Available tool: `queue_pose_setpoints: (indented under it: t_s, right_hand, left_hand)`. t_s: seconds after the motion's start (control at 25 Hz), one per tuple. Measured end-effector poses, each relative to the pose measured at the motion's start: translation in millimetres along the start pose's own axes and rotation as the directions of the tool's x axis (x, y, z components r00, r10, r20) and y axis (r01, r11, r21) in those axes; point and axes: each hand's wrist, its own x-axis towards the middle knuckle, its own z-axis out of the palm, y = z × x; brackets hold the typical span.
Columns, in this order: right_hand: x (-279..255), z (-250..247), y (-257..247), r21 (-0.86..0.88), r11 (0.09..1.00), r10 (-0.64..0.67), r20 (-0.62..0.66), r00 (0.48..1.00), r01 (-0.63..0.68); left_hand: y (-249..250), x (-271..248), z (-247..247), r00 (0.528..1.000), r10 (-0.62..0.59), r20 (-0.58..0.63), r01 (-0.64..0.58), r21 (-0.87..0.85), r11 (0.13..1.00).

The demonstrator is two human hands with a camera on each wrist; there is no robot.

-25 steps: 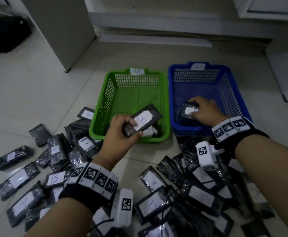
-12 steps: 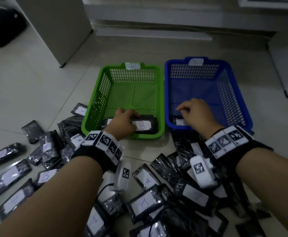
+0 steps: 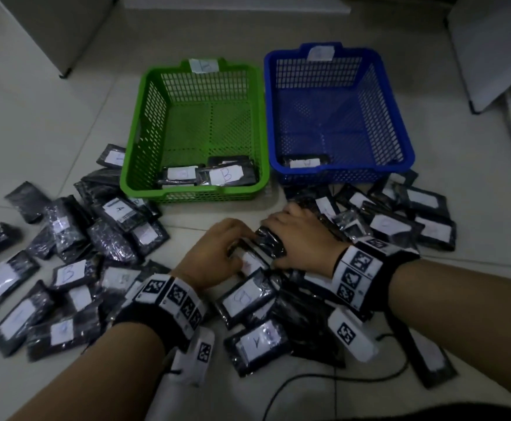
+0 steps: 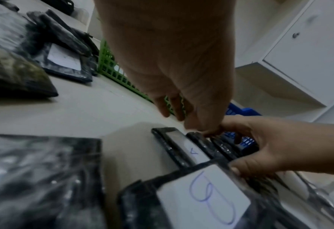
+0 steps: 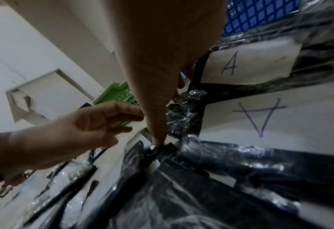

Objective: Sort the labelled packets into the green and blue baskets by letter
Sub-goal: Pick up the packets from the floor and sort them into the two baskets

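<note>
The left hand (image 3: pixel 214 253) reaches with loose fingers. The right hand (image 3: pixel 301 238) grabs a packet (image 3: pixel 270 241) on the floor (image 3: pixel 217 217).

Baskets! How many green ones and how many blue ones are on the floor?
green basket: 1
blue basket: 1
Total: 2
</note>
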Motion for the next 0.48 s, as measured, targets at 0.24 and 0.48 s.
queue_pose_setpoints:
  t_s: [0.24,0.48]
  right_hand:
    - [5,0,-17,-0.01,0.996,0.087,0.023,0.996,-0.087]
    - [12,-45,-13,0.976,0.118,0.249,0.152,0.956,-0.185]
  left_hand:
    - [-24,-11,0,0.974,-0.044,0.222,-0.003,0.206,0.979]
    - [-19,-6,-57,0.952,-0.25,0.175,0.299,-0.376,0.877]
